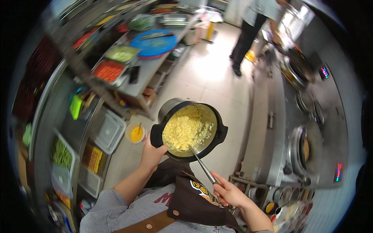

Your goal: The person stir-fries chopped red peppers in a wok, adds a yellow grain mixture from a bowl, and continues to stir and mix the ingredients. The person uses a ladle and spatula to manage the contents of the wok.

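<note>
My left hand grips the black side handle of a deep metal pot, which tilts towards me in front of my apron. Inside the pot lies a pale yellow, crumbly food, perhaps cooked egg or rice; I cannot tell which. A long-handled metal utensil runs down into this food, and its working end is buried there. Around its handle the fingers of my right hand are closed. The pot's second black handle, on the right, has no hand on it.
At left, a prep table carries a blue round cutting board, a knife and trays of chopped red food. Stoves with woks line the right. Another person stands farther up the aisle. A bowl of yellow liquid sits low on the left.
</note>
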Available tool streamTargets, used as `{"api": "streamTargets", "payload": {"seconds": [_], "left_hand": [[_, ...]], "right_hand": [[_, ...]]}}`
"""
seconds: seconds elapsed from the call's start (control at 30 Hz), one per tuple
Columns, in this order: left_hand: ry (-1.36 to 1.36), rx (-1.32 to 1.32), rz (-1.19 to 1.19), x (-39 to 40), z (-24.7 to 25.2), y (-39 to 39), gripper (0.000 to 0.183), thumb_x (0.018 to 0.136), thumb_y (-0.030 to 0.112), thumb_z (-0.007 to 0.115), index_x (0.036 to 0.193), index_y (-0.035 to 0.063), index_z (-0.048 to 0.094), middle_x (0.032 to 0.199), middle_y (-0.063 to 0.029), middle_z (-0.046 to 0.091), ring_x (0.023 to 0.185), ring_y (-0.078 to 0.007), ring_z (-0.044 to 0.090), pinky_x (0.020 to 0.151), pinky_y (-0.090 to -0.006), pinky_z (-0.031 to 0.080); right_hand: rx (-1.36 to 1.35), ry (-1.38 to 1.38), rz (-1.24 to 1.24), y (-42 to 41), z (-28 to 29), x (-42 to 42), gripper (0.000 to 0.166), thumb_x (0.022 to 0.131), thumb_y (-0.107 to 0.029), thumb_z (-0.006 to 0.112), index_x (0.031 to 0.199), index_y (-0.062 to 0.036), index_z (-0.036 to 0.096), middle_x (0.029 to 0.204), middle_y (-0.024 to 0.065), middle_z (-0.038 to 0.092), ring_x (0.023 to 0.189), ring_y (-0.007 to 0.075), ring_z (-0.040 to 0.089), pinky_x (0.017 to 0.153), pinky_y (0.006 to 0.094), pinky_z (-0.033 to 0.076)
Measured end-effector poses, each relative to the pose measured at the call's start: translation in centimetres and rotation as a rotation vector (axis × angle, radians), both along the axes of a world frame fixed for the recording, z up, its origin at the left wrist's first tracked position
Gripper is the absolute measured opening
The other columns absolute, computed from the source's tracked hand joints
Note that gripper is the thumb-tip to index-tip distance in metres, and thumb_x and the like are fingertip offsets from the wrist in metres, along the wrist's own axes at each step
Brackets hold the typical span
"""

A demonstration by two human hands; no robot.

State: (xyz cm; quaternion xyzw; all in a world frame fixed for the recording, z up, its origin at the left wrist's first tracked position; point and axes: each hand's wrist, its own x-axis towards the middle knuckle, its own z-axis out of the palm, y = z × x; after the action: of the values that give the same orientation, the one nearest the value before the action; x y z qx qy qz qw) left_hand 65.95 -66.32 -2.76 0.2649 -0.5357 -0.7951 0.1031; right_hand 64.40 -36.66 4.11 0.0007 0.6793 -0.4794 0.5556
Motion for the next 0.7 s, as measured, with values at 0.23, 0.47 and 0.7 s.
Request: {"api": "streamTargets", "payload": {"seconds": [0.23,0.47,0.7], "left_hand": [[0.065,0.101,-0.487,-17.9,0.4,13.2,0.048,0.077,-0.009,0.049,0.122,0.0069,0.047,0.105,-0.0017,0.059,0.086,-0.0106,0.06,0.06,-0.0235,0.05],[-0.1,0.071,-0.9,-33.5,4.1,28.7,0.05,0.078,0.003,0.054,0.128,0.0081,0.046,0.111,-0.0061,0.06,0.092,-0.0156,0.064,0.064,-0.0304,0.057],[-0.116,0.197,-1.136,-44.1,7.5,45.2,0.048,0.081,0.0,0.055,0.127,0.0084,0.045,0.111,-0.0065,0.06,0.094,-0.0188,0.062,0.07,-0.0371,0.056]], "right_hand": [[-0.314,-0.245,-0.706,12.4,0.7,-4.2,0.052,0.101,-0.013,0.039,0.149,-0.0188,0.023,0.073,0.0011,0.043,0.041,0.0045,0.027,0.034,0.0199,0.025],[-0.539,-0.161,-1.166,21.6,4.3,-7.8,0.054,0.1,-0.014,0.04,0.15,-0.0196,0.019,0.076,0.0016,0.042,0.041,0.0043,0.028,0.034,0.0206,0.026],[-0.679,0.028,-1.452,29.6,7.7,-12.4,0.054,0.1,-0.011,0.038,0.15,-0.0204,0.019,0.076,0.0032,0.042,0.041,0.0039,0.027,0.033,0.0193,0.024]]}}
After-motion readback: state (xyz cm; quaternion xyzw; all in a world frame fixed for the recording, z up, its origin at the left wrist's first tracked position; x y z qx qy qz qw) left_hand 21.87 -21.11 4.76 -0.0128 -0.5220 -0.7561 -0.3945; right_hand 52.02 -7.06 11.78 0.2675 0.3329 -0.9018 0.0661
